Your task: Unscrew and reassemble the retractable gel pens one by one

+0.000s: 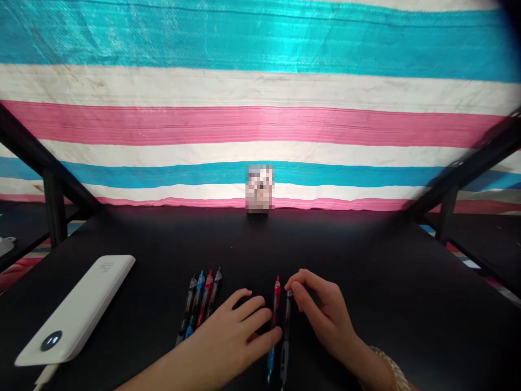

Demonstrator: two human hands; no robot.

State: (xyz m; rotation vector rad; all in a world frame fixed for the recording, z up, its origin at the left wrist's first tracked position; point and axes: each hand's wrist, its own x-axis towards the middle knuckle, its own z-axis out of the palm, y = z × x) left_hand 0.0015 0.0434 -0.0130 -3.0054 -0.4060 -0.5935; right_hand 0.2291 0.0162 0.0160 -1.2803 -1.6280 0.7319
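A pixelated object at the table's far edge, perhaps a card.

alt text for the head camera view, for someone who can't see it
Two bare hands rest on a black table: the left hand lies flat beside a red pen, and the right hand pinches the tip of a black pen next to it. Four more pens lie side by side to the left, near a white power bank, before a striped tarp.

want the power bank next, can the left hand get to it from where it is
Probably yes. The left hand rests by the pens, and the white power bank lies on the same side of the black table. Only the row of four pens lies between them, low and flat.
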